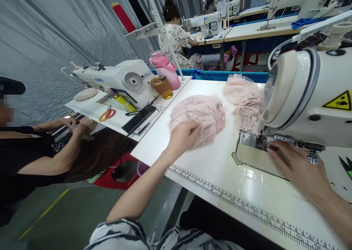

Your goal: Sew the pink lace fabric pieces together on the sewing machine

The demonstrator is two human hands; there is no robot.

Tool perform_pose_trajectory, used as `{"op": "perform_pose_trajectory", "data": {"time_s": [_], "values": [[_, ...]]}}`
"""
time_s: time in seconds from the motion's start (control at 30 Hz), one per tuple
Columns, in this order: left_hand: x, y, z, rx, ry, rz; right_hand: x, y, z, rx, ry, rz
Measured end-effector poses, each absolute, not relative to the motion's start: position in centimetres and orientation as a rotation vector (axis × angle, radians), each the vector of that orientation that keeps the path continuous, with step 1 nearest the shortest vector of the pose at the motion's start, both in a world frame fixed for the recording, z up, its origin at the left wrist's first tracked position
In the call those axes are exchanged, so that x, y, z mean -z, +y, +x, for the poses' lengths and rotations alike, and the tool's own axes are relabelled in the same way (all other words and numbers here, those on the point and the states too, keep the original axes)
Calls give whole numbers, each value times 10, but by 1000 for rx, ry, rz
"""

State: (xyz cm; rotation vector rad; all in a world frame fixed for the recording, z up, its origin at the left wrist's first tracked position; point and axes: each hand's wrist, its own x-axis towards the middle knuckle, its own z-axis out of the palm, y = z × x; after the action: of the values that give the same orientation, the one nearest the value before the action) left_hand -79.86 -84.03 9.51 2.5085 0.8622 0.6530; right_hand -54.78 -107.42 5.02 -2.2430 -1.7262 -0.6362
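Note:
My left hand (184, 134) pinches the near side of a pale pink, ruffled fabric piece (196, 112) lying in a pile on the white sewing table (220, 184). At the needle area of the white sewing machine (299, 92), my right hand (299, 165) has its thumb and forefinger close together beside the presser foot (261, 142). What those fingertips hold, if anything, is too small to make out. More pink fabric with loose strands (246, 96) lies behind the metal needle plate, partly hidden by the machine head.
A ruler strip (233, 202) runs along the table's front edge. Green-handled snips (347, 165) lie at far right. To the left stand an amber jar (162, 87), a pink jug (167, 70) and another sewing machine (118, 79), where a co-worker (41, 151) handles something.

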Motion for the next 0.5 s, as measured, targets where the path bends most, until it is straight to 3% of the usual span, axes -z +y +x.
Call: {"op": "perform_pose_trajectory", "data": {"time_s": [0.13, 0.33, 0.43, 0.5], "values": [[-103, -823, -809, -909, 903, 2186, -51, -1074, -548, 681, -1747, -2229], [-143, -800, -822, -1802, 1084, 1976, -48, -1072, -548, 727, -1705, -2172], [-162, -799, -820, -1821, 1053, 2194, -46, -1071, -549, 691, -1687, -2180], [-168, -796, -817, -1539, 955, 2325, -46, -1070, -550, 634, -1678, -2172]]}}
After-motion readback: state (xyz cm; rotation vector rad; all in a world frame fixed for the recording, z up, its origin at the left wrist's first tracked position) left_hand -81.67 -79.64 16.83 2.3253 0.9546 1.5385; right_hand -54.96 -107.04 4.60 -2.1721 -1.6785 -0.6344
